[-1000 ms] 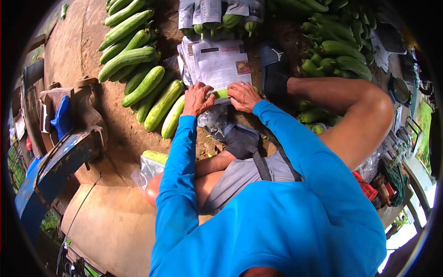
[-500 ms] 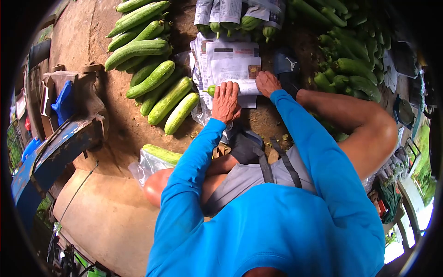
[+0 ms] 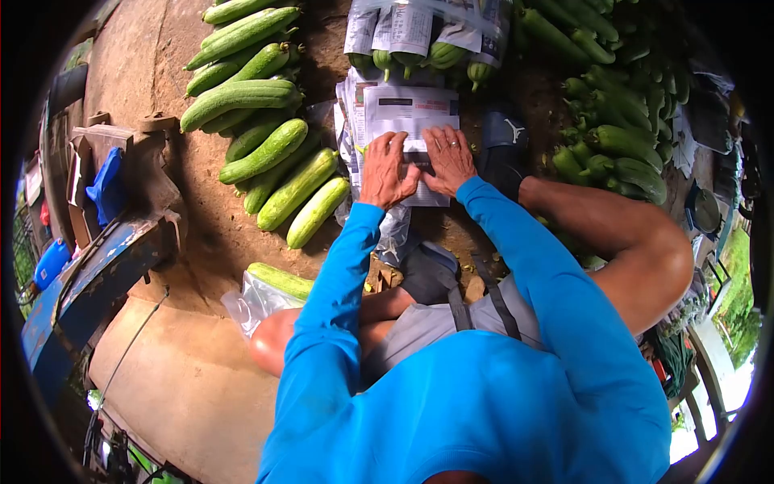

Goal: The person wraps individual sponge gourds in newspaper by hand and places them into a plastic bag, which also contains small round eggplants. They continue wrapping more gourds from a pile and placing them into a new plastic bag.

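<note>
My left hand (image 3: 390, 173) lies palm down, fingers stretched forward over a rolled-up part of a printed paper sheet (image 3: 411, 103). Beside it my right hand (image 3: 448, 164) rests on the same roll with its fingers extended, and the two thumbs point toward each other. A small green tip shows just left of my left fingers; the rest of what is inside the roll is hidden. More newspaper sheets (image 3: 348, 113) are stacked underneath. Beyond the stack lie several newspaper-wrapped green gourds (image 3: 411, 32), their stem ends poking out toward me.
Long green gourds (image 3: 264, 152) lie in a row on the ground at left. A bigger gourd pile (image 3: 621, 121) is at right. One gourd (image 3: 280, 280) sits by a clear plastic bag (image 3: 260, 300) near my knee. A blue-painted beam (image 3: 97, 274) stands far left.
My right hand has moved from the paper's right edge inward onto the roll, close to my left hand, and its fingers have straightened. The green end at left is now mostly covered.
</note>
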`<state>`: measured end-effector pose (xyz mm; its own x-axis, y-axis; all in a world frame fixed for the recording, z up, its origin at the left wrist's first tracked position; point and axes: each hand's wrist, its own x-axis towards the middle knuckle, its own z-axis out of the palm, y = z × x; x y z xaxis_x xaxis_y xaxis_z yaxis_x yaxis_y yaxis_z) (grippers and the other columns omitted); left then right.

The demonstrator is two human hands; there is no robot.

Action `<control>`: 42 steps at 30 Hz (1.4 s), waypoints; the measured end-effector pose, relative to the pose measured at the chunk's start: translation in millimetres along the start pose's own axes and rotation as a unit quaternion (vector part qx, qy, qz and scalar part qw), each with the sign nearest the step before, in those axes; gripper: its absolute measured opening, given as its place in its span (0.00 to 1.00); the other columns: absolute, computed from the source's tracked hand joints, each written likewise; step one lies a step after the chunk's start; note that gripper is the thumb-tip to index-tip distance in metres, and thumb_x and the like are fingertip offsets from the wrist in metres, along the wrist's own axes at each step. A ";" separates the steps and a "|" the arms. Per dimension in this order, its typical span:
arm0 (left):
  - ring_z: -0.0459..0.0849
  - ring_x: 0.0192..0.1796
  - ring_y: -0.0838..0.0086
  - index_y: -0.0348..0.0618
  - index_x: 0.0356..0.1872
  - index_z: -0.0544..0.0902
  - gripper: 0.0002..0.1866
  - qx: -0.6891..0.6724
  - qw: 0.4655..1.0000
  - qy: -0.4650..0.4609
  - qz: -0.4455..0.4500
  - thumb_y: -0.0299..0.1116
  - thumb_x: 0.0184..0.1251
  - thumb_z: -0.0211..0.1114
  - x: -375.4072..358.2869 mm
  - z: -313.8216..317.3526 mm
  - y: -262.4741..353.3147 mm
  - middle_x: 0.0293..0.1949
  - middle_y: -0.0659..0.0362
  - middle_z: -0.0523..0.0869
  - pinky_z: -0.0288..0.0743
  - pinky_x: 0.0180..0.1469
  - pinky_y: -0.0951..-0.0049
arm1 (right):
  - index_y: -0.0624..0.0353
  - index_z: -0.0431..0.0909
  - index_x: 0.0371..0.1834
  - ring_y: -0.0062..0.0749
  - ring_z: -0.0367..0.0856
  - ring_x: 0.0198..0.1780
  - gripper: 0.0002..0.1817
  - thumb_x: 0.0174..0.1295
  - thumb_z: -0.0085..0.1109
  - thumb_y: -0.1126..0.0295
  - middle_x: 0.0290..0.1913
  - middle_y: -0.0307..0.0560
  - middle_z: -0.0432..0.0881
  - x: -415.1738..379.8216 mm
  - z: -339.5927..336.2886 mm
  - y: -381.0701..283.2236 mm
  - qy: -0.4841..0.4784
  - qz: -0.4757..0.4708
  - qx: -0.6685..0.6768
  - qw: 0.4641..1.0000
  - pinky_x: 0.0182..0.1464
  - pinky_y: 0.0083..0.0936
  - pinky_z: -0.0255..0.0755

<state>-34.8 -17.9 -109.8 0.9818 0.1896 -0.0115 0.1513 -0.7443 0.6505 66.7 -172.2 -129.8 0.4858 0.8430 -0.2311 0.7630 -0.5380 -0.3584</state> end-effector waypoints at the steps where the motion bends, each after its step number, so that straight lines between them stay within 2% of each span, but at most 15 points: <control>1: 0.72 0.57 0.50 0.43 0.62 0.71 0.34 -0.002 0.999 0.041 -0.018 0.43 0.50 0.64 -7.8 -3.2 2.7 0.53 0.46 0.74 0.63 0.62 0.53 | 0.58 0.58 0.71 0.52 0.56 0.71 0.49 0.45 0.71 0.57 0.69 0.54 0.61 6.0 0.4 2.1 0.005 0.016 0.005 1.000 0.72 0.49 0.48; 11: 0.71 0.60 0.52 0.44 0.61 0.71 0.33 0.025 0.999 0.019 -0.030 0.35 0.49 0.66 -33.5 -11.4 21.8 0.57 0.49 0.73 0.64 0.62 0.55 | 0.57 0.75 0.50 0.46 0.73 0.58 0.41 0.33 0.77 0.45 0.53 0.51 0.76 81.8 -34.4 32.6 -0.131 -0.066 -0.100 0.984 0.53 0.48 0.67; 14: 0.69 0.63 0.53 0.45 0.63 0.69 0.35 0.047 0.998 0.026 -0.034 0.35 0.48 0.67 -26.7 -27.7 30.9 0.59 0.49 0.72 0.63 0.64 0.56 | 0.63 0.81 0.39 0.45 0.79 0.54 0.36 0.42 0.70 0.38 0.47 0.59 0.82 92.2 -48.6 34.0 -0.346 -0.032 0.065 0.936 0.54 0.42 0.70; 16: 0.65 0.68 0.55 0.46 0.69 0.65 0.44 0.082 0.996 0.016 -0.024 0.37 0.43 0.70 -29.1 -36.6 33.0 0.65 0.50 0.68 0.59 0.67 0.55 | 0.64 0.81 0.46 0.38 0.81 0.52 0.36 0.50 0.65 0.38 0.52 0.55 0.82 98.3 -71.5 24.1 -0.551 0.067 0.182 0.811 0.53 0.37 0.72; 18: 0.64 0.68 0.55 0.47 0.70 0.63 0.48 0.085 0.995 0.032 -0.027 0.38 0.40 0.71 -33.5 -45.8 41.2 0.66 0.51 0.67 0.57 0.67 0.54 | 0.59 0.77 0.56 0.29 0.83 0.45 0.26 0.64 0.55 0.49 0.49 0.44 0.84 66.9 -106.3 2.5 -0.518 0.225 0.544 0.620 0.50 0.27 0.76; 23: 0.67 0.67 0.56 0.51 0.68 0.64 0.54 0.051 0.985 0.161 0.025 0.40 0.26 0.74 -18.2 -77.3 66.5 0.64 0.54 0.69 0.54 0.68 0.52 | 0.57 0.79 0.48 0.42 0.86 0.34 0.27 0.58 0.55 0.45 0.36 0.51 0.84 29.9 -162.7 -30.2 -0.507 0.328 0.715 0.351 0.39 0.50 0.80; 26: 0.73 0.60 0.56 0.50 0.64 0.67 0.51 0.051 0.979 0.187 0.057 0.43 0.26 0.74 -0.4 -107.1 75.5 0.56 0.54 0.74 0.59 0.64 0.51 | 0.58 0.79 0.47 0.46 0.85 0.34 0.28 0.58 0.54 0.44 0.34 0.52 0.84 25.9 -188.8 -39.0 -0.509 0.291 0.770 0.252 0.38 0.55 0.79; 29: 0.77 0.50 0.57 0.46 0.63 0.68 0.45 -0.010 0.979 0.178 0.103 0.45 0.34 0.71 18.4 -124.5 65.7 0.44 0.52 0.76 0.66 0.56 0.58 | 0.58 0.79 0.47 0.45 0.83 0.34 0.30 0.58 0.53 0.40 0.33 0.51 0.82 53.4 -212.2 -34.8 -0.583 0.319 0.711 0.228 0.38 0.54 0.79; 30: 0.77 0.48 0.55 0.45 0.64 0.67 0.45 -0.055 0.983 0.162 0.068 0.44 0.37 0.70 20.6 -123.3 60.9 0.43 0.51 0.77 0.68 0.55 0.59 | 0.57 0.79 0.47 0.43 0.83 0.35 0.35 0.58 0.50 0.34 0.31 0.48 0.80 66.1 -212.7 -24.1 -0.603 0.330 0.661 0.300 0.37 0.51 0.79; 31: 0.78 0.46 0.54 0.44 0.65 0.66 0.44 -0.102 0.984 0.145 0.032 0.44 0.39 0.69 22.6 -119.4 55.5 0.41 0.49 0.78 0.69 0.53 0.59 | 0.58 0.78 0.45 0.40 0.82 0.37 0.36 0.61 0.46 0.32 0.32 0.45 0.79 81.2 -219.0 -15.8 -0.595 0.243 0.607 0.467 0.37 0.43 0.78; 32: 0.80 0.44 0.49 0.44 0.66 0.64 0.42 -0.125 0.975 0.178 0.045 0.40 0.44 0.67 26.2 -116.4 47.7 0.40 0.45 0.80 0.73 0.50 0.58 | 0.60 0.77 0.45 0.36 0.81 0.36 0.32 0.65 0.48 0.38 0.33 0.46 0.80 101.8 -200.2 15.6 -0.571 0.156 0.624 0.511 0.37 0.35 0.78; 33: 0.82 0.44 0.46 0.44 0.68 0.62 0.41 -0.185 0.969 0.160 -0.033 0.37 0.50 0.68 25.2 -113.9 46.9 0.45 0.41 0.82 0.75 0.50 0.55 | 0.60 0.78 0.43 0.33 0.81 0.33 0.27 0.69 0.48 0.43 0.34 0.46 0.82 118.4 -187.6 31.7 -0.429 0.183 0.564 0.682 0.36 0.30 0.76; 35: 0.83 0.45 0.43 0.43 0.70 0.60 0.41 -0.238 0.951 0.144 -0.134 0.36 0.55 0.68 32.9 -109.3 35.5 0.46 0.39 0.82 0.75 0.50 0.54 | 0.63 0.77 0.40 0.31 0.81 0.31 0.24 0.66 0.52 0.49 0.33 0.44 0.83 185.9 -172.3 59.0 -0.294 -0.074 0.273 0.913 0.36 0.26 0.74; 38: 0.79 0.57 0.43 0.41 0.73 0.58 0.40 -0.202 0.955 0.152 -0.158 0.38 0.60 0.66 51.3 -98.6 5.1 0.57 0.35 0.78 0.72 0.60 0.57 | 0.63 0.79 0.37 0.40 0.82 0.45 0.19 0.55 0.59 0.56 0.43 0.50 0.79 239.5 -171.6 56.8 0.095 -0.217 0.059 0.970 0.39 0.38 0.76; 42: 0.78 0.61 0.47 0.37 0.69 0.64 0.36 -0.223 0.944 0.123 -0.212 0.41 0.63 0.64 86.6 -92.7 -22.6 0.60 0.37 0.76 0.70 0.63 0.60 | 0.59 0.76 0.41 0.49 0.79 0.44 0.18 0.51 0.61 0.59 0.41 0.53 0.75 295.4 -146.0 60.0 0.196 -0.207 -0.155 0.946 0.41 0.48 0.76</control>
<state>36.2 74.7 -55.1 0.7793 0.5934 -0.2015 0.4076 -0.2357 0.8822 318.3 44.8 -87.5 0.1921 0.9503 0.2449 0.9814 -0.1861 -0.0477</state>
